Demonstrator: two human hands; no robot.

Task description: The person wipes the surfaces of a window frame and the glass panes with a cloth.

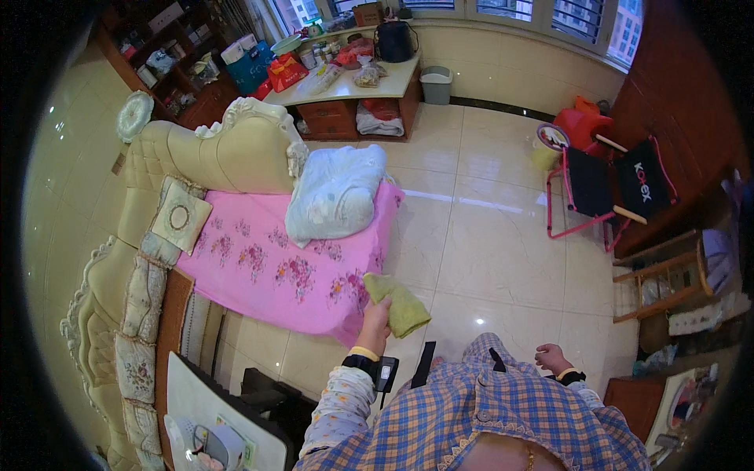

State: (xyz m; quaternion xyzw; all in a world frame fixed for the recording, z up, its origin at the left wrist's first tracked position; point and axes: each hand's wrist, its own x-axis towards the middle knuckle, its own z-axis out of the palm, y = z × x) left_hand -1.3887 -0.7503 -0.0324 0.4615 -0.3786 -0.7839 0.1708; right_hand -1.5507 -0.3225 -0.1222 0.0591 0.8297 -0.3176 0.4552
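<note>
A folded yellow-green cloth [402, 307] is in the grip of my left hand [375, 322], held in front of me at the near corner of a pink floral sheet [253, 221]. That sheet covers the chaise part of a cream tufted sofa [203, 159]. On the sheet's far end lies a bundled pale blue blanket [336, 191]. My right hand [551, 358] hangs low at my other side, its fingers loosely curled; I see nothing in it. Beneath both hands is the tiled floor [500, 253].
A white-topped table [274, 435] stands close at my left. To the right are a folding chair [612, 185] with a pink frame and a wooden rack [665, 282]. At the back stand a laden cabinet [406, 82] and a grey bin [436, 87]. Cushions [182, 215] line the sofa.
</note>
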